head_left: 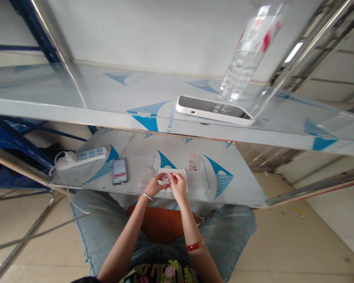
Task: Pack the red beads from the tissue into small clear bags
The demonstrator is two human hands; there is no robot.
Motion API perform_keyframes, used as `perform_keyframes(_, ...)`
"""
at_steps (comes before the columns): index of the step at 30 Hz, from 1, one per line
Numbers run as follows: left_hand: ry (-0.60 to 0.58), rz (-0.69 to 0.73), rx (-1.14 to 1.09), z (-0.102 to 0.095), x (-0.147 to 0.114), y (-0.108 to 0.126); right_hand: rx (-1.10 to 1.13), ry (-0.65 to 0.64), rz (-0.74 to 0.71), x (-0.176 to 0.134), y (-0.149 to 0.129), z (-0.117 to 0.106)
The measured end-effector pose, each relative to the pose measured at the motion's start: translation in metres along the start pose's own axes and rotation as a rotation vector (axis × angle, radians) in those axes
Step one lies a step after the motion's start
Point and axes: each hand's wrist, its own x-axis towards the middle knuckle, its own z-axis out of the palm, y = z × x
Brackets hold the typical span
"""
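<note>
1. White and flat, a pad (182, 176) lies on the lower shelf (242, 188), directly beneath both hands.
2. Between the hands is a small clear piece (164, 179), apparently plastic; it sits at the fingertips, over the pad. Its long axis cannot be made out (blur and fingers hide most of it).
3. The left hand (155, 186) curls in from the left, thumb and fingers nearly closed, seeming to steady the clear piece.
4. The right hand (178, 186) faces it, thumb and fingertips pinched together, seemingly on the same piece; neither hand looks nearer to it. The two sets of fingertips almost meet, so the key relation is side to side, across the person's front.
5. Beyond the right hand and to its right lies a red-striped clear bag (193, 162), apart from the pad; its longer side seems to point away from the person. The right hand is the nearer one.
6. Loose clear plastic (144, 177) lies just left of the left hand, its shape too faint to trace.
</note>
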Motion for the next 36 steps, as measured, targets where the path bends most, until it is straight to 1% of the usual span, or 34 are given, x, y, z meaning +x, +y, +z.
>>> perform_keyframes(3,0.023,-0.011,-0.039,-0.002,0.002,-0.005,-0.014,0.022,0.003,0.001,0.003,-0.001)
perform_keyframes(7,0.042,-0.028,-0.164,-0.004,0.005,-0.008,-0.016,0.062,0.028,0.003,0.007,-0.003)
perform_keyframes(11,0.063,-0.082,-0.325,-0.005,0.007,-0.003,0.025,0.03,0.043,0.003,0.009,-0.002)
perform_keyframes(13,0.062,-0.105,-0.362,-0.005,0.006,0.002,0.061,0.002,0.064,0.003,0.009,0.0)
perform_keyframes(16,0.013,-0.132,-0.389,-0.007,0.003,0.01,0.131,-0.041,0.099,0.003,0.008,0.001)
perform_keyframes(19,-0.088,-0.151,-0.415,-0.011,-0.001,0.014,0.202,-0.064,0.129,0.004,0.006,-0.001)
perform_keyframes(22,-0.171,-0.126,-0.469,-0.013,-0.001,0.015,0.272,-0.083,0.211,0.004,0.001,-0.005)
perform_keyframes(24,-0.189,-0.124,-0.515,-0.013,0.0,0.015,0.319,-0.098,0.264,0.004,-0.001,-0.007)
perform_keyframes(26,-0.175,-0.152,-0.546,-0.013,0.002,0.015,0.359,-0.109,0.287,0.004,-0.003,-0.009)
perform_keyframes(30,-0.104,-0.191,-0.555,-0.011,0.002,0.015,0.401,-0.112,0.293,0.005,-0.005,-0.01)
perform_keyframes(33,-0.012,-0.184,-0.573,-0.011,0.002,0.013,0.431,-0.113,0.283,0.006,-0.005,-0.011)
perform_keyframes(36,0.107,-0.225,-0.66,-0.012,0.003,0.01,0.445,-0.127,0.301,0.007,-0.006,-0.013)
